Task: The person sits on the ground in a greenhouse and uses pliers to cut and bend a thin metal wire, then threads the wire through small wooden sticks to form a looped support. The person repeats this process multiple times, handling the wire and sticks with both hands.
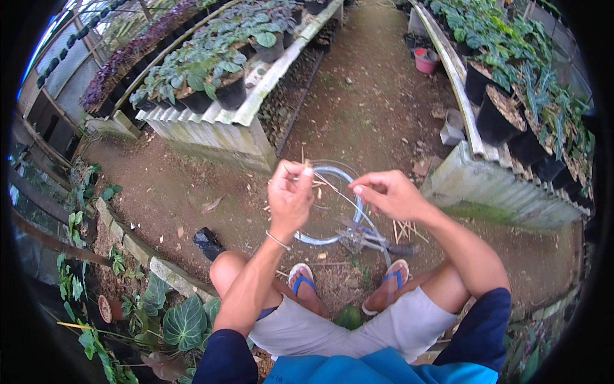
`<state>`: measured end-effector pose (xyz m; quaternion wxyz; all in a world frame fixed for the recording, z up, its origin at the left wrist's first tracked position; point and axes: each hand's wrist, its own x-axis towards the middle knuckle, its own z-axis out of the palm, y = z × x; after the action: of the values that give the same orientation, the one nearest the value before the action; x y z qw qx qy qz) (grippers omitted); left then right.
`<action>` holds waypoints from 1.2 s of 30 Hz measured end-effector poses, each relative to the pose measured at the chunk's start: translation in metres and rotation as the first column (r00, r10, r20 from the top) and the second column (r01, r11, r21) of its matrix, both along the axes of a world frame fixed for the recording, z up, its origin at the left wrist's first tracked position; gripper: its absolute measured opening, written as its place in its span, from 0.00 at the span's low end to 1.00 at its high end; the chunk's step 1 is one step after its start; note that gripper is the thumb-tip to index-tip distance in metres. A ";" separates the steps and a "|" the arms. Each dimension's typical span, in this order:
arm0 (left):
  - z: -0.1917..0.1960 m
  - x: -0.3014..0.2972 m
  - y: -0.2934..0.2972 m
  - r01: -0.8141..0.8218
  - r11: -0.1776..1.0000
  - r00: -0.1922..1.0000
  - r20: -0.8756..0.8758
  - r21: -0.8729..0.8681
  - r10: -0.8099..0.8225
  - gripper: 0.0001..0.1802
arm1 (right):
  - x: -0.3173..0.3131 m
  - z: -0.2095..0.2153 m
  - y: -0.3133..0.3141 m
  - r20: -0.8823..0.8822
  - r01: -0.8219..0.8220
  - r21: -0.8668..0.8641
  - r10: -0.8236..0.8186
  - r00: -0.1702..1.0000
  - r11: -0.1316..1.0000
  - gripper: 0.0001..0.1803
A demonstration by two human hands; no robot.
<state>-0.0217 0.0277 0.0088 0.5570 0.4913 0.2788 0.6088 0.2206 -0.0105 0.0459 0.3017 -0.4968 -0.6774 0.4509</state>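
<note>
Blue shirt, grey shorts, blue-strapped sandals, wrist bracelet [277,240].

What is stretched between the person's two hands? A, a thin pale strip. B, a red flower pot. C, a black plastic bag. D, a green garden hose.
A: the left hand and right hand each pinch an end of a thin pale strip, held over a blue ring on the dirt.

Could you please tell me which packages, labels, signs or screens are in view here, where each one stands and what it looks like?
None can be made out: only potted plants on benches, bare soil, and the two hands, left hand and right hand, pulling a thin strip between them.
</note>
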 end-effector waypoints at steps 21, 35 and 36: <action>0.006 -0.049 0.011 0.573 0.807 0.654 0.673 -0.141 -0.346 0.10 | 0.008 -0.338 -0.034 0.905 0.020 -0.332 0.312 0.289 0.943 0.44; 0.006 -0.051 0.010 0.660 0.749 0.541 0.725 -0.054 -0.425 0.10 | 0.009 -0.218 0.034 0.778 0.167 -0.160 0.020 0.628 0.973 0.17; 0.006 -0.051 0.009 0.663 0.747 0.539 0.726 -0.053 -0.427 0.10 | 0.010 -0.190 0.046 0.747 0.132 -0.119 0.001 0.664 0.984 0.17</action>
<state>-0.0731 0.0370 0.0149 0.8534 0.2007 -0.0167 0.4808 0.2309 0.0359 -0.1445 -0.0266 -0.6843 -0.6839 0.2514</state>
